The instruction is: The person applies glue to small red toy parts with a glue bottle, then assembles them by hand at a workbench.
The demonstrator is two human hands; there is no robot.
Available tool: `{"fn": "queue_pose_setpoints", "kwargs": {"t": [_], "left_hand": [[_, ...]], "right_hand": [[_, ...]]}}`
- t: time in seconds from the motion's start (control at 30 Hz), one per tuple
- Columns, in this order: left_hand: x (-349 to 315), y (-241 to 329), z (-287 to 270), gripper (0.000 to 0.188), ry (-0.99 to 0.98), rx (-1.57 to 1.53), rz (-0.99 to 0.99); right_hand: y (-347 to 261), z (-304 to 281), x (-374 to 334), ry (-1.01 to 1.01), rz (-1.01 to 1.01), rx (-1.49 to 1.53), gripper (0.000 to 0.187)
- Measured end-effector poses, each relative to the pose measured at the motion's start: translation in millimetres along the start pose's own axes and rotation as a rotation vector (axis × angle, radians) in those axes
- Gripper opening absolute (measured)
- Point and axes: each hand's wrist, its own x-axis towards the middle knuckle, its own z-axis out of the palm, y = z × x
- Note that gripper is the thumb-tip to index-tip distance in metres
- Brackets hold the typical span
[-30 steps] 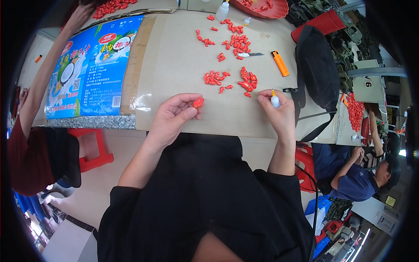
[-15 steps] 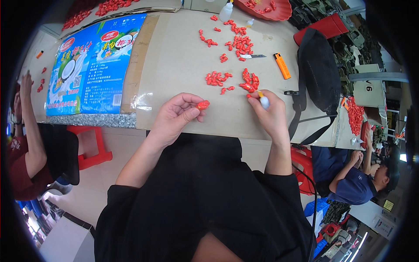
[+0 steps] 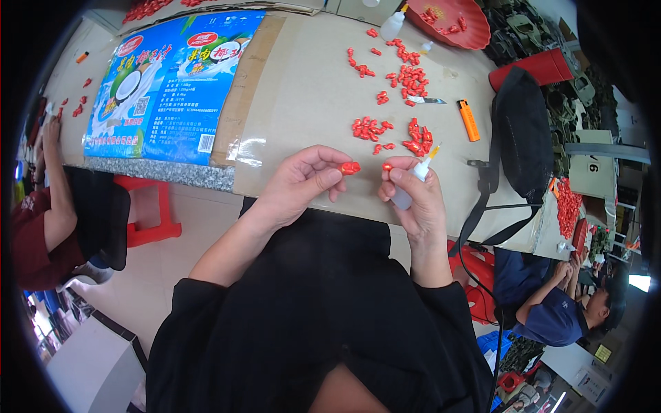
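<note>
Between the thumb and fingers of my left hand (image 3: 303,182) is a small glossy red peanut-shaped piece (image 3: 350,168). My right hand (image 3: 420,206) is closed around a small white squeeze bottle (image 3: 402,199) with a yellow tip pointing up and away. Its thumb and forefinger also pinch a small red bead-like piece (image 3: 387,166). The two held pieces face each other a short gap apart, above the table's near edge. Just beyond my hands lie two small heaps of red pieces, the left heap (image 3: 370,127) and the right heap (image 3: 418,138).
Farther back are a larger red heap (image 3: 413,81), a knife (image 3: 432,100), an orange lighter (image 3: 468,120), another squeeze bottle (image 3: 392,26) and a red tray (image 3: 475,34). A black bag (image 3: 523,131) lies right; blue printed cardboard (image 3: 165,89) lies left. Co-workers sit on both sides.
My right hand has drawn back from the right heap toward my left hand with a small red piece and the squeeze bottle. The view has shifted, so the table appears farther right.
</note>
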Motion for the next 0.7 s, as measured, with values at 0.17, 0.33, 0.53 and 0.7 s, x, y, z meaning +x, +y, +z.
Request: {"fn": "queue_pose_setpoints", "kwargs": {"t": [0.17,0.33,0.53,0.7], "left_hand": [[-0.2,-1.6,0.3,0.019,0.012,0.081,0.006],[-2.1,-0.6,1.1,0.021,-0.007,0.134,-0.009],[-3.6,-1.1,2.7,0.02,0.0,0.218,0.005],[-5.0,-1.5,2.0,0.019,-0.025,0.302,0.054]], "right_hand": [[4.2,8.4,-3.2,-0.044,-0.041,-0.066,0.009],[12.7,16.1,-10.6,0.034,-0.199,-0.356,0.011],[10.2,24.1,-14.7,0.029,-0.407,-0.759,0.008],[9.4,23.8,-17.6,0.035,-0.299,-0.765,0.007]]}}
